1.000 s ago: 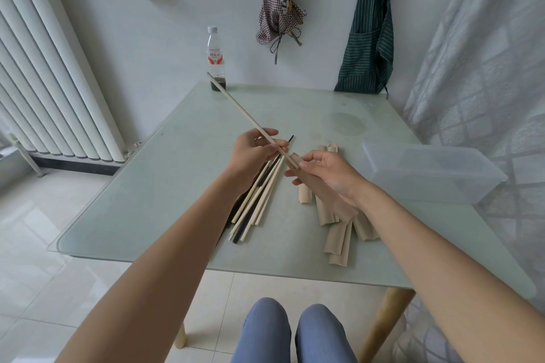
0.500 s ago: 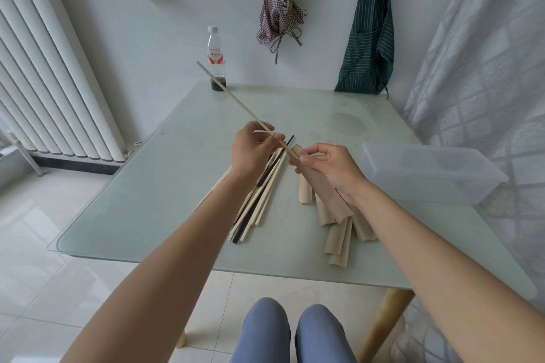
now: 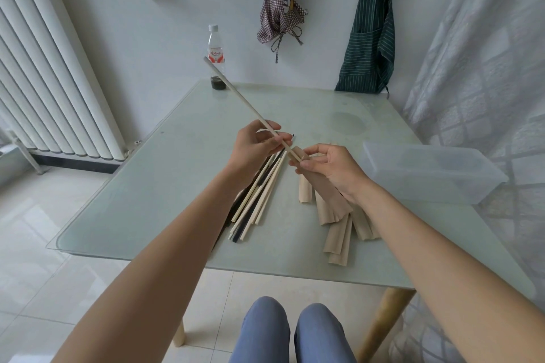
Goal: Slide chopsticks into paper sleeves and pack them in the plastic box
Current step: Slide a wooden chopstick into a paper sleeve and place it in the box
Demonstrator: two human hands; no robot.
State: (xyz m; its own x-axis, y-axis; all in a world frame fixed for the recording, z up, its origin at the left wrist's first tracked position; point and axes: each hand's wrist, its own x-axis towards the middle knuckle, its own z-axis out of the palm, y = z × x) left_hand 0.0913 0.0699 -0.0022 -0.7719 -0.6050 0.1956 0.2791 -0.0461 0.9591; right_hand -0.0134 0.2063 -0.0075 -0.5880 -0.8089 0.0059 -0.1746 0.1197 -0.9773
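Left hand pinching (fingers curled), right hand gripping

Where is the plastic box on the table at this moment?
In the head view, the plastic box sits at the table's right edge, just right of the right hand and the loose paper sleeves.

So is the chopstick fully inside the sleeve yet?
No. Only the tip of the chopstick has entered the paper sleeve; most of it sticks out.

left hand pinching chopstick, tip entering paper sleeve (right hand holds it)
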